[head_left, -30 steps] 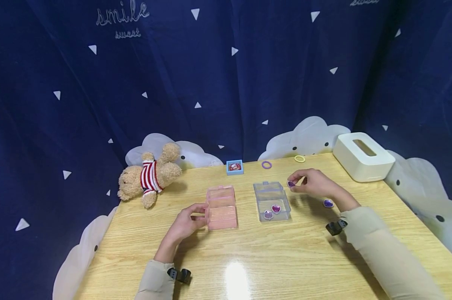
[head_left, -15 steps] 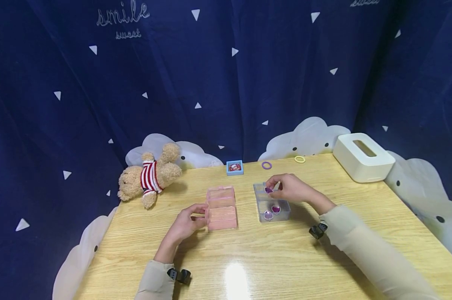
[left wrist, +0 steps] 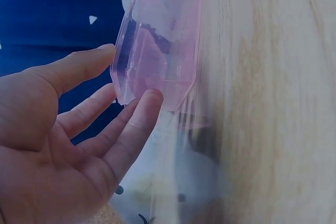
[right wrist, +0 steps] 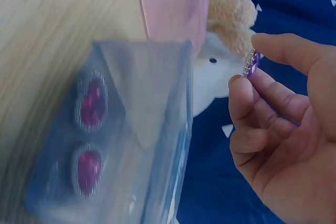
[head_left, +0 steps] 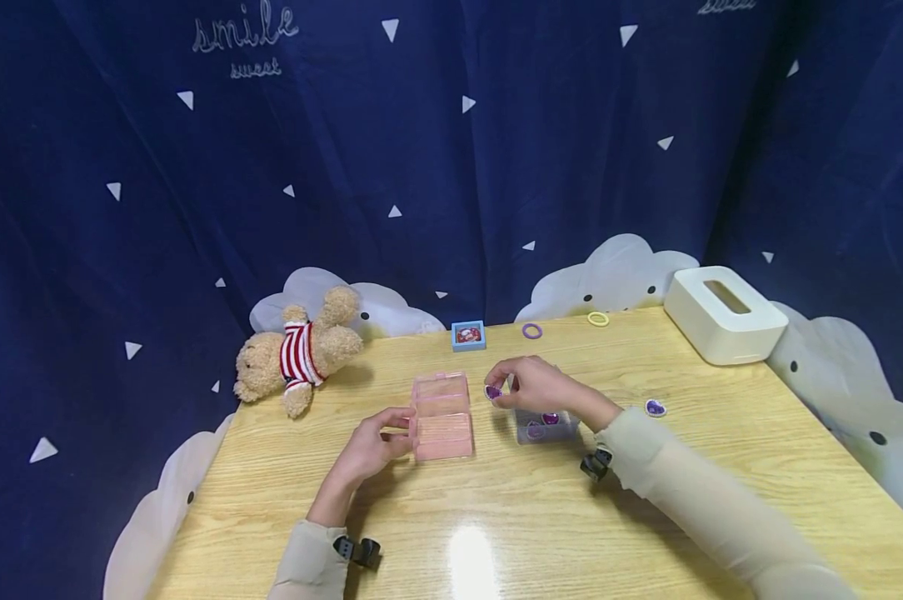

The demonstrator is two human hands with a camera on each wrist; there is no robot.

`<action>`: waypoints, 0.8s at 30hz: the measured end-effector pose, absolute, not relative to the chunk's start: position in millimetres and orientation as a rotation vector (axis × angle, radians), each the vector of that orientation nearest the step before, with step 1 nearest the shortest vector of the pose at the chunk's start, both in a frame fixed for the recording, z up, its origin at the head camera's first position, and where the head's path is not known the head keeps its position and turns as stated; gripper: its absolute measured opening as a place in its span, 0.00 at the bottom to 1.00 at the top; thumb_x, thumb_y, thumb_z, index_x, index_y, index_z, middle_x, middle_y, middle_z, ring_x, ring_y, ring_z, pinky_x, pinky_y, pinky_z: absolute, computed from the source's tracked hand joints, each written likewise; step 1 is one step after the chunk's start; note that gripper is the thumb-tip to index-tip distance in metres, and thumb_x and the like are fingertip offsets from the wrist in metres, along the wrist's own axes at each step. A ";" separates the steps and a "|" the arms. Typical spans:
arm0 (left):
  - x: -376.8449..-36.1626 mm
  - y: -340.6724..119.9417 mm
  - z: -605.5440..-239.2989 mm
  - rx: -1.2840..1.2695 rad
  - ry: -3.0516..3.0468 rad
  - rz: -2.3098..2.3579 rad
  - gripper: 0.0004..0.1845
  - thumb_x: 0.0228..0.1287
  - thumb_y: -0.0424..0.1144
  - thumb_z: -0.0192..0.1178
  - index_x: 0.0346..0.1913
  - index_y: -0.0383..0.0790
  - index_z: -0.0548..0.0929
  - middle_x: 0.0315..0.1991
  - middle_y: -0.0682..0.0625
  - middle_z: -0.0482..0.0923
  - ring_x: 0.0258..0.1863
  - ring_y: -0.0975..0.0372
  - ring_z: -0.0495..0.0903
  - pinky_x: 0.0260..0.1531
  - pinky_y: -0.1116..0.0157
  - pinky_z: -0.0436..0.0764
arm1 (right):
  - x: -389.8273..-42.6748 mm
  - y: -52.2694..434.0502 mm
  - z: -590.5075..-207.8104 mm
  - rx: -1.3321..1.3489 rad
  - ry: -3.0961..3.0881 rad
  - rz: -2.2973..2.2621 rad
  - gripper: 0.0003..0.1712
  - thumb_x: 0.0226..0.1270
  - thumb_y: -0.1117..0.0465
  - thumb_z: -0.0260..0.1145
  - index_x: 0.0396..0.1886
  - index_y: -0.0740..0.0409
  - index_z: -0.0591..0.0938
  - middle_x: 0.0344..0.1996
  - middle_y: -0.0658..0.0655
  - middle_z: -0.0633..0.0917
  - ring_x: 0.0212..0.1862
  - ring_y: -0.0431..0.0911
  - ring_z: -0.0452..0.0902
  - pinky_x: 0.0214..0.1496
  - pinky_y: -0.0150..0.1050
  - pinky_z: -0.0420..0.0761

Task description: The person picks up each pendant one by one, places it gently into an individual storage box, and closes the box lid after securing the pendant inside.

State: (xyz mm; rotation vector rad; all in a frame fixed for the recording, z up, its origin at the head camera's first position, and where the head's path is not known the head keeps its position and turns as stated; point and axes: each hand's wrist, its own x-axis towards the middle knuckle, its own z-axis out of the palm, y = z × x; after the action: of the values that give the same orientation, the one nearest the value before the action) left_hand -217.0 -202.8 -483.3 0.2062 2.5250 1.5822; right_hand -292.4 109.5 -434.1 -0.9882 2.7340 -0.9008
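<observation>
Behind pink box (head_left: 441, 414), teddy bear (head_left: 296, 357), tissue box (head_left: 724, 312)

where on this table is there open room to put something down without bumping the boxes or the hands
The near edge of the table, below both forearms, is bare wood. So is the stretch between the teddy bear and the pink box. It is crowded mid-table: the left hand touches the pink box, and the right hand pinches a purple gem beside the clear box.

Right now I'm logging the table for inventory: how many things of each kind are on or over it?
Purple heart gems: 4
Clear boxes: 2
Hair rings: 2
Teddy bear: 1
Tissue box: 1
Small blue box: 1
Total: 11
</observation>
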 end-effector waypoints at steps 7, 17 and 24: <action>-217.8 -203.6 -484.1 0.199 2.539 1.567 0.26 0.63 0.30 0.66 0.64 0.34 0.76 0.53 0.35 0.80 0.48 0.49 0.85 0.42 0.65 0.84 | -287.4 85.1 -442.1 -1.106 2.674 -0.883 0.15 0.60 0.59 0.73 0.48 0.52 0.86 0.41 0.49 0.87 0.30 0.34 0.77 0.37 0.29 0.79; -216.6 -202.2 -483.7 0.177 2.534 1.582 0.25 0.62 0.30 0.67 0.63 0.34 0.77 0.52 0.34 0.80 0.47 0.49 0.85 0.42 0.64 0.85 | -281.6 56.9 -450.0 -1.147 2.612 -0.848 0.14 0.59 0.57 0.75 0.46 0.49 0.86 0.41 0.47 0.87 0.30 0.36 0.77 0.38 0.31 0.79; -217.3 -202.2 -484.0 0.198 2.527 1.586 0.26 0.61 0.29 0.67 0.63 0.33 0.77 0.53 0.32 0.80 0.47 0.48 0.86 0.41 0.65 0.85 | -283.3 48.1 -458.1 -1.210 2.620 -0.760 0.14 0.59 0.58 0.74 0.45 0.51 0.86 0.41 0.47 0.89 0.39 0.42 0.83 0.45 0.33 0.80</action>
State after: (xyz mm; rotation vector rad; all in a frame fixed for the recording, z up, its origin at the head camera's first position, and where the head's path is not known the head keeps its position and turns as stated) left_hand -217.3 -202.2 -484.0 0.1980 2.5270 1.5858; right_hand -283.3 48.1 -458.1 -1.2102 2.6200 -0.7597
